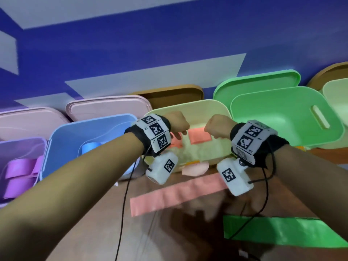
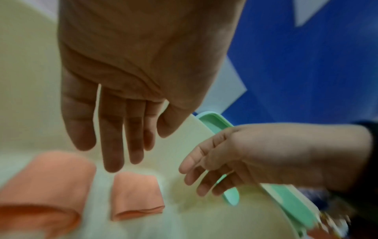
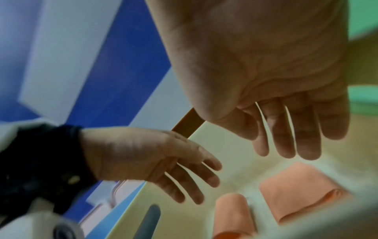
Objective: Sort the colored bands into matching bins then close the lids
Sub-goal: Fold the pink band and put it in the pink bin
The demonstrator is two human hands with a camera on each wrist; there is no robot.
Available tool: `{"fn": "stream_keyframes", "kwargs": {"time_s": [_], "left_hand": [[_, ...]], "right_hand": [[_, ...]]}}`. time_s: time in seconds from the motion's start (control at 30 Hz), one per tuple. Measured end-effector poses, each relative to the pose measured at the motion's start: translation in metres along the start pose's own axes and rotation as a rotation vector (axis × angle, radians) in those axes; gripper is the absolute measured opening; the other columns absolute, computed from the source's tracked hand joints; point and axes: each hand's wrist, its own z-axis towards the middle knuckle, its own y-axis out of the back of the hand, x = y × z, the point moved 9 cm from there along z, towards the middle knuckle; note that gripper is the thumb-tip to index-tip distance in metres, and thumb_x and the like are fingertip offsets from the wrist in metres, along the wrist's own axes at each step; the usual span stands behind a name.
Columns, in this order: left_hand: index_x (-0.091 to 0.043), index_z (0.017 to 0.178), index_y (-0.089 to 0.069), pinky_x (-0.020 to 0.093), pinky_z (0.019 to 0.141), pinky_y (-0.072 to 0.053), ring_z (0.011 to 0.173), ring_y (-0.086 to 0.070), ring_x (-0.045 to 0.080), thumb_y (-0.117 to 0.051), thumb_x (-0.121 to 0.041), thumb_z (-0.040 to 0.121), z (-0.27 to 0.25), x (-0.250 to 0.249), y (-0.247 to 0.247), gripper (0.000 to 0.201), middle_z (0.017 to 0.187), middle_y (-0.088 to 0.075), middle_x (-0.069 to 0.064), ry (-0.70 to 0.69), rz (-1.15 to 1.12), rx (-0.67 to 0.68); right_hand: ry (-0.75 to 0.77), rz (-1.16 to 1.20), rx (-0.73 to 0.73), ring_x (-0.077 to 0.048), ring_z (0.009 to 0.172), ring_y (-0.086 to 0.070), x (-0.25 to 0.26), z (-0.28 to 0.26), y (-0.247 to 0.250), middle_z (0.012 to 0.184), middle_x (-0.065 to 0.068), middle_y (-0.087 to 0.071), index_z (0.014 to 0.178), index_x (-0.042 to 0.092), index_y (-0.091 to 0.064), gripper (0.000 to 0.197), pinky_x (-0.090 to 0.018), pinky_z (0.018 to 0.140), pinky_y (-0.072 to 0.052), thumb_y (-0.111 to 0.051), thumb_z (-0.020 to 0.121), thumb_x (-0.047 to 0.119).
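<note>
Your landmark is the middle bin (image 1: 212,108). Two folded bands (image 1: 199,135) lie inside it, side by side. Both your hands, left hand (image 1: 176,122) and right hand (image 1: 219,127), hang above its opening. On the bench (image 1: 188,232) just before it lies a flat band (image 1: 177,194); another band (image 1: 282,230) lies further forward, to its right.

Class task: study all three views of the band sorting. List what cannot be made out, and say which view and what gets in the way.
- Purple bin: head view, cut off by the left edge; band count unclear.
- Blue bin: head view, left forearm covers its contents.
- Yellow bin floor: head view, left hand and right hand hide part of it.
- Far-right bin: head view, cut by the right edge.
- Orange bands: wrist views, blurred.
</note>
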Motion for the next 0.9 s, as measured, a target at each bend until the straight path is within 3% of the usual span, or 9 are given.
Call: {"fn": "stream_keyframes", "kwargs": {"time_s": [0.07,0.13,0.27,0.4,0.47,0.57,0.63,0.77,0.9], "left_hand": [[-0.004,0.101,-0.065,0.025,0.062,-0.046,0.075,-0.063,0.023,-0.044,-0.01,0.092,-0.023,-0.007,0.009,0.024,0.092,-0.067,0.007,-0.056,0.099,-0.097],[-0.007,0.1,-0.067,0.026,0.072,-0.043,0.09,-0.061,0.024,-0.045,-0.013,0.091,-0.049,-0.014,0.012,0.024,0.099,-0.067,0.007,-0.144,0.19,-0.231],[-0.011,0.109,-0.063,0.028,0.085,-0.043,0.098,-0.058,0.021,-0.047,-0.014,0.092,-0.111,-0.017,0.007,0.023,0.109,-0.066,0.004,-0.363,0.062,-0.503],[-0.01,0.108,-0.061,0.022,0.076,-0.033,0.095,-0.05,0.016,-0.051,-0.012,0.089,-0.17,0.006,-0.016,0.022,0.105,-0.064,0.004,-0.537,0.029,-0.767],[-0.01,0.105,-0.06,0.025,0.075,-0.035,0.092,-0.046,0.016,-0.047,-0.015,0.086,-0.179,0.029,-0.034,0.023,0.099,-0.062,0.005,-0.533,0.073,-0.799],[-0.01,0.103,-0.058,0.036,0.075,-0.043,0.091,-0.05,0.022,-0.04,-0.024,0.087,-0.173,0.076,-0.066,0.029,0.096,-0.056,0.006,-0.413,0.099,-0.761],[-0.008,0.104,-0.058,0.037,0.073,-0.042,0.093,-0.051,0.027,-0.038,-0.027,0.086,-0.167,0.112,-0.083,0.033,0.098,-0.055,0.011,-0.275,0.085,-0.774],[0.004,0.113,-0.051,0.046,0.088,-0.038,0.11,-0.045,0.04,-0.051,-0.023,0.09,-0.16,0.183,-0.112,0.034,0.115,-0.049,0.025,0.133,-0.138,-0.819],[0.004,0.123,-0.041,0.043,0.101,-0.03,0.125,-0.033,0.038,-0.059,-0.035,0.088,-0.16,0.219,-0.143,0.056,0.131,-0.038,0.023,0.484,-0.417,-0.768]], "right_hand": [[0.058,-0.077,-0.077,-0.031,0.093,-0.057,0.007,-0.018,0.002,0.099,-0.02,-0.061,0.083,0.002,-0.062,0.02,-0.027,0.077,-0.047,-0.044,0.089,0.01],[0.143,-0.104,-0.169,-0.033,0.105,-0.056,0.011,-0.038,0.003,0.111,-0.017,-0.064,0.102,0.003,-0.065,0.028,-0.034,0.093,-0.046,-0.042,0.088,0.007],[0.363,-0.13,-0.416,-0.026,0.113,-0.047,0.022,-0.092,0.0,0.119,-0.007,-0.057,0.116,0.012,-0.058,0.029,-0.035,0.092,-0.04,-0.045,0.09,0.01],[0.605,-0.2,-0.623,-0.03,0.102,-0.048,0.017,-0.146,-0.025,0.109,-0.011,-0.056,0.114,0.008,-0.056,0.031,-0.04,0.086,-0.042,-0.048,0.084,0.011],[0.61,-0.213,-0.644,-0.029,0.097,-0.048,-0.001,-0.154,-0.045,0.106,-0.012,-0.055,0.11,0.007,-0.056,0.033,-0.039,0.083,-0.042,-0.046,0.079,0.013],[0.489,-0.245,-0.582,-0.033,0.1,-0.047,-0.037,-0.147,-0.077,0.109,-0.016,-0.052,0.111,0.004,-0.053,0.033,-0.044,0.086,-0.043,-0.051,0.08,0.013],[0.407,-0.213,-0.552,-0.036,0.104,-0.046,-0.06,-0.139,-0.093,0.114,-0.018,-0.05,0.113,0.002,-0.052,0.033,-0.044,0.088,-0.041,-0.052,0.081,0.011],[0.094,0.081,-0.47,-0.032,0.119,-0.037,-0.112,-0.115,-0.114,0.13,-0.017,-0.04,0.126,0.003,-0.043,0.04,-0.031,0.097,-0.029,-0.053,0.088,0.014],[-0.153,0.44,-0.455,-0.025,0.121,-0.044,-0.143,-0.1,-0.123,0.137,-0.013,-0.038,0.136,0.004,-0.035,0.054,-0.024,0.097,-0.031,-0.056,0.09,0.022]]}}
